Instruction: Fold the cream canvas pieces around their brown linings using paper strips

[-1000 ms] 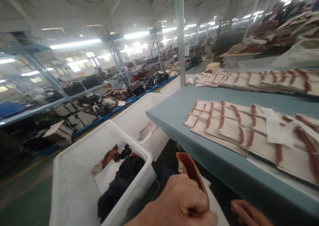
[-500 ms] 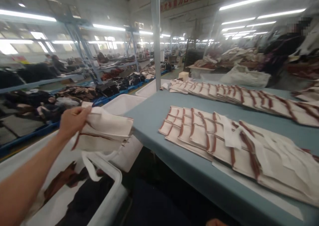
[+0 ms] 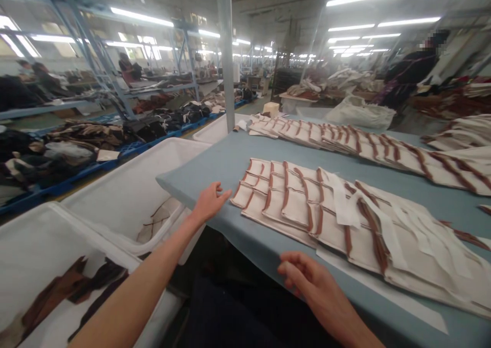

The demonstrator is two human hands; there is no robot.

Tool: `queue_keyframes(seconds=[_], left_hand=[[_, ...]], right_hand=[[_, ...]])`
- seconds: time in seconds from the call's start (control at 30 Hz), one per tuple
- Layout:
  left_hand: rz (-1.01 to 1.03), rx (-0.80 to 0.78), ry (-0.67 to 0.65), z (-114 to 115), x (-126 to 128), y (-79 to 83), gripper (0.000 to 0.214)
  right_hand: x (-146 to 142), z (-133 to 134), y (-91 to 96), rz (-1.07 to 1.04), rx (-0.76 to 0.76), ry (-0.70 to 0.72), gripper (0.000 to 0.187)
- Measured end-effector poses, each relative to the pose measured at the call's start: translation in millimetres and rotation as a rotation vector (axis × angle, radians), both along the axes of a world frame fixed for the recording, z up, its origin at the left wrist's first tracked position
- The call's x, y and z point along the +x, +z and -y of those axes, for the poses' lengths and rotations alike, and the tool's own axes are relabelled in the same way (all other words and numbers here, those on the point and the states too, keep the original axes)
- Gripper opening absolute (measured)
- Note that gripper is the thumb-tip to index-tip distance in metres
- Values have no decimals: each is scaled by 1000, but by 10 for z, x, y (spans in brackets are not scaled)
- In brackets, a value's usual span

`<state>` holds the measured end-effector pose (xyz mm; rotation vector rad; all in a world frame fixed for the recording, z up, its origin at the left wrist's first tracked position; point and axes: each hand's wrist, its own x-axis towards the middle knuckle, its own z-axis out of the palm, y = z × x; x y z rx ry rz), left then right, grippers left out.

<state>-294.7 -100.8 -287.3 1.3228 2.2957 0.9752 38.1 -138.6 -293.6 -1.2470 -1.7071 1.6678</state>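
Note:
My left hand (image 3: 209, 201) rests open on the near left corner of the blue-grey table (image 3: 226, 161), its fingers just short of the near row of cream fabric pieces with brown trim (image 3: 307, 199). It holds nothing. My right hand (image 3: 307, 276) hovers at the table's front edge, fingers loosely curled and empty, below that same row. A second row of the same pieces (image 3: 345, 138) lies further back on the table.
Two white bins stand left of the table: the middle bin (image 3: 126, 194) holds a cream piece, the near bin (image 3: 34, 251) holds dark and brown scraps. A steel post (image 3: 225, 56) rises at the table's far corner. Shelving with dark goods runs along the left. A person (image 3: 406, 77) stands far right.
My left hand held a cream fabric piece over the bins; now it is empty and lies on the table corner. My right hand has come up to the table's front edge.

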Motion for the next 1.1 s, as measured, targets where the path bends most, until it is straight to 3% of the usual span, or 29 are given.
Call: queue_keyframes(seconds=[0.1, 0.17, 0.27, 0.4, 0.5, 0.6, 0.73, 0.83, 0.97, 1.0, 1.07, 1.1], left_hand=[[138, -36, -22, -362, 225, -124, 36], [257, -61, -54, -510, 272, -113, 36], [477, -78, -169, -614, 289, 22, 33], [718, -7, -340, -592, 339, 304, 32], [801, 82, -376, -511, 402, 420, 44], [816, 170, -302, -427, 364, 415, 46], [747, 353, -11, -238, 79, 421, 32], [678, 422, 174, 79, -87, 530, 26], [638, 374, 202, 642, 82, 746, 28], [638, 365, 196, 775, 186, 798, 28], [624, 366, 180, 1029, 434, 880, 29], [604, 376, 173, 1152, 567, 899, 31]], right_hand=[[-298, -212, -34, -306, -427, -148, 46], [-419, -334, -87, -444, -612, -209, 36], [-505, -467, -126, -545, -710, -274, 25], [-558, -558, -123, -646, -818, -347, 34], [-611, -590, -152, -720, -843, -418, 32], [-676, -619, -217, -787, -802, -504, 31], [-718, -673, -280, -796, -721, -525, 32], [-687, -684, -264, -760, -652, -437, 31], [-582, -527, -130, -637, -546, -225, 40], [-546, -437, -68, -602, -471, -215, 46], [-476, -197, 81, -529, -163, -230, 64], [-452, -62, 155, -439, 181, -185, 76]])
